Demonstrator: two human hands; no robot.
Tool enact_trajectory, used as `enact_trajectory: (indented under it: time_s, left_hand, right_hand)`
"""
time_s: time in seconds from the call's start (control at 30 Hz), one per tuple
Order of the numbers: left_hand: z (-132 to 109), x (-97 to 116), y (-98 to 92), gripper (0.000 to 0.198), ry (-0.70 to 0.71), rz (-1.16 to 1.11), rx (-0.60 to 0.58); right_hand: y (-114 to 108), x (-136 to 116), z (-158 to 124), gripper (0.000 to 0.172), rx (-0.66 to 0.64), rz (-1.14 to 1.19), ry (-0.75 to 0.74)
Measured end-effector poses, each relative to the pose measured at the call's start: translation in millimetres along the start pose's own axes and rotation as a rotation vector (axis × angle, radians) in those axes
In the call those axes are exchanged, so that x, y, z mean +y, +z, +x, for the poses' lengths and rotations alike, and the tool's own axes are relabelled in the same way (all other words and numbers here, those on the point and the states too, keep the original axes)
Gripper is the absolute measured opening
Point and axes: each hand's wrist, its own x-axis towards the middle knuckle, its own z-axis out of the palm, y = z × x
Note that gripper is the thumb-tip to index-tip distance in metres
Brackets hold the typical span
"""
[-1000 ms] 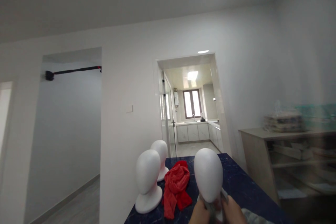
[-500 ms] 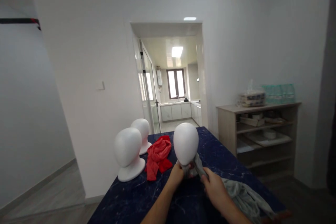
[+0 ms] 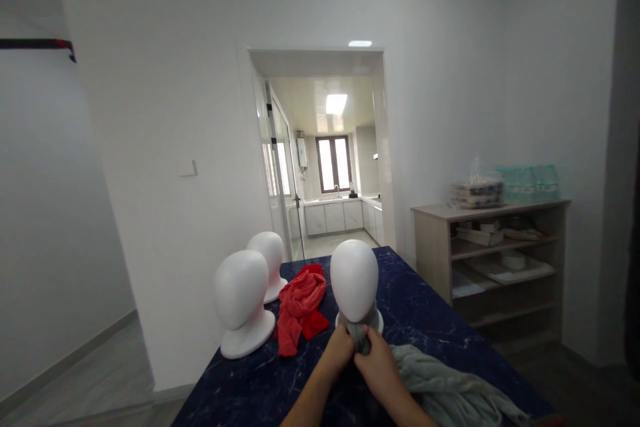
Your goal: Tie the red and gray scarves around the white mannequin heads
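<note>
A white mannequin head (image 3: 354,279) stands upright on the table in front of me. Around its neck runs a grey-green scarf (image 3: 445,377), whose long loose end trails over the tabletop to the right. My left hand (image 3: 340,349) is closed on the scarf at the front of the neck. Right beside it, my right hand (image 3: 375,359) grips the same cloth, just below the head's chin area. Some of the fingers are hidden behind the hands and fabric.
The dark blue marbled table (image 3: 425,307) also carries two white mannequin heads, a nearer one (image 3: 243,293) and a farther one (image 3: 267,257), at left. A red scarf (image 3: 303,303) lies bunched beside them. A wooden shelf unit (image 3: 433,240) stands at the right.
My right hand has moved left and inward, bringing the scarf across the front of the neck to meet my left hand. The view has shifted slightly.
</note>
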Motion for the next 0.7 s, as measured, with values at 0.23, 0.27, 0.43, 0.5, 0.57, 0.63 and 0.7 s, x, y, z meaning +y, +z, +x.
enact_trajectory:
  time_s: [0.23, 0.27, 0.43, 0.5, 0.57, 0.63, 0.7]
  left_hand:
    - [-3.1, 10.3, 15.8, 0.042, -0.112, -0.2, 0.034]
    - [-4.2, 11.2, 17.2, 0.042, -0.114, -0.261, 0.035]
    - [-4.7, 7.8, 18.4, 0.038, -0.178, -0.427, 0.091]
    - [-2.8, 5.1, 16.9, 0.031, -0.234, -0.432, 0.112]
    - [-1.0, 4.2, 14.9, 0.028, -0.264, -0.425, 0.125]
    - [0.8, 5.6, 13.4, 0.03, -0.279, -0.413, 0.119]
    - [3.4, 8.4, 12.6, 0.032, -0.294, -0.402, 0.107]
  right_hand:
    - [0.7, -10.2, 5.6, 0.041, 0.003, -0.018, 0.2]
    - [0.3, -12.8, 5.6, 0.035, 0.014, -0.07, 0.219]
    - [-1.5, -23.2, 6.0, 0.025, 0.005, -0.293, 0.239]
    - [-5.2, -25.1, 8.1, 0.031, 0.0, -0.424, 0.244]
    - [-11.3, -25.3, 11.0, 0.035, -0.002, -0.518, 0.241]
    - [-18.8, -23.9, 13.6, 0.036, -0.006, -0.56, 0.228]
    - [-25.9, -21.5, 15.3, 0.034, -0.009, -0.588, 0.21]
